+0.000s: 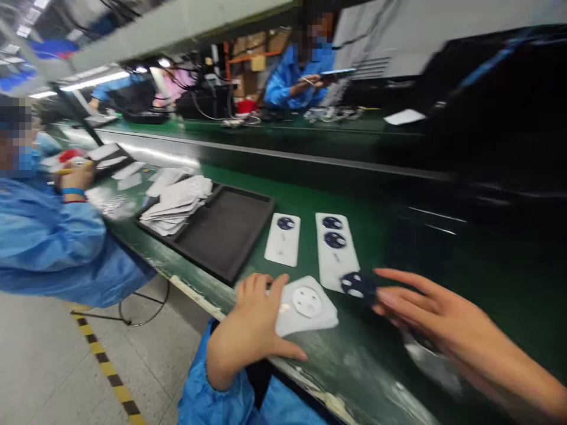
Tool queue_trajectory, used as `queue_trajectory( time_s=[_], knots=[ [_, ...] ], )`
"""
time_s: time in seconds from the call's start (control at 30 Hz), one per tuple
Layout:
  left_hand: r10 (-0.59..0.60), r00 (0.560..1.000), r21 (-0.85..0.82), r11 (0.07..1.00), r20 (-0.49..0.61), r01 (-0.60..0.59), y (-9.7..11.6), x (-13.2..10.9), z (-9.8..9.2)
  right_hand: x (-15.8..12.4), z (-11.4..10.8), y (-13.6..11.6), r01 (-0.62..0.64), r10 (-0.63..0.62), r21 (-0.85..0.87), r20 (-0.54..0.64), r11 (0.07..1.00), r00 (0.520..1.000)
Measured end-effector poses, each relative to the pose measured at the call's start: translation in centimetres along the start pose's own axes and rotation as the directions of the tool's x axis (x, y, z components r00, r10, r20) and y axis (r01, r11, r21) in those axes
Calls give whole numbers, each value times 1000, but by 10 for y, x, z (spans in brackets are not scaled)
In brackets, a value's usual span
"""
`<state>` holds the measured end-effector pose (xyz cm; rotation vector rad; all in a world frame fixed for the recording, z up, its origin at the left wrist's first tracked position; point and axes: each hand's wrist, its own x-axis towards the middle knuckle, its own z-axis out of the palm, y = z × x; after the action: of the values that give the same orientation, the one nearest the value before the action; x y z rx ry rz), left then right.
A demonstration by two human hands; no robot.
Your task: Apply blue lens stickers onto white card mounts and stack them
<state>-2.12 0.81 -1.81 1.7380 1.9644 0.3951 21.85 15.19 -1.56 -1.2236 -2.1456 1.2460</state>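
Note:
My left hand (254, 327) grips the left side of a white plastic part (287, 326) at the bench's front edge, thumb and forefinger around it. The part has a raised round section with small holes. Between thumb and fingers of my right hand (425, 313) is a dark blue round sticker (358, 286) with openings in it. It overlaps the lower end of a white backing sheet (330, 268), which carries two more dark round stickers (335, 240). Left of it lies a smaller white sheet (282, 247) with one dark round sticker.
A black tray (221, 236) holds a stack of white sheets (177, 203) at left. Farther left sits a co-worker in a blue smock (48, 236); another person (301, 77) stands across the bench. A raised ledge (287, 150) runs behind the green bench top (301, 198). A blurred pale object (436, 363) lies below my right hand.

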Motion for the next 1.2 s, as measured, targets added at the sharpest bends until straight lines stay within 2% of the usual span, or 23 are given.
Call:
queue_trajectory(
  time_s=[0.03, 0.07, 0.13, 0.27, 0.43, 0.57, 0.73, 1.2],
  knots=[
    [-37, 999, 34, 999, 40, 36, -2, 3, 1, 0, -1, -1, -98, 91, 129, 57, 987, 994],
    [-78, 994, 70, 995, 72, 73, -2, 6, 1, 4, 0, -3, -154, 120, 230, 153, 961, 981],
    [-128, 987, 122, 986, 99, 116, 1, 10, 0, 20, 5, -10, -193, 100, 308, 295, 931, 950],
    [-83, 993, 163, 984, 86, 68, 4, 10, 0, 56, 20, -24, -208, 48, 300, 463, 931, 885],
    [-54, 995, 187, 982, 87, 37, 2, 8, 2, 70, 26, -25, -235, 77, 176, 622, 956, 780],
    [-37, 996, 194, 981, 80, 21, 2, 10, 4, 71, 20, -23, -253, 101, 154, 633, 955, 767],
    [-72, 989, 183, 982, 127, 48, 4, 12, 2, 71, 18, -21, -274, 125, 148, 625, 950, 771],
    [-32, 996, 137, 990, 88, 20, -3, 12, 6, 68, 20, -19, -313, 157, 162, 603, 936, 782]
  ],
)
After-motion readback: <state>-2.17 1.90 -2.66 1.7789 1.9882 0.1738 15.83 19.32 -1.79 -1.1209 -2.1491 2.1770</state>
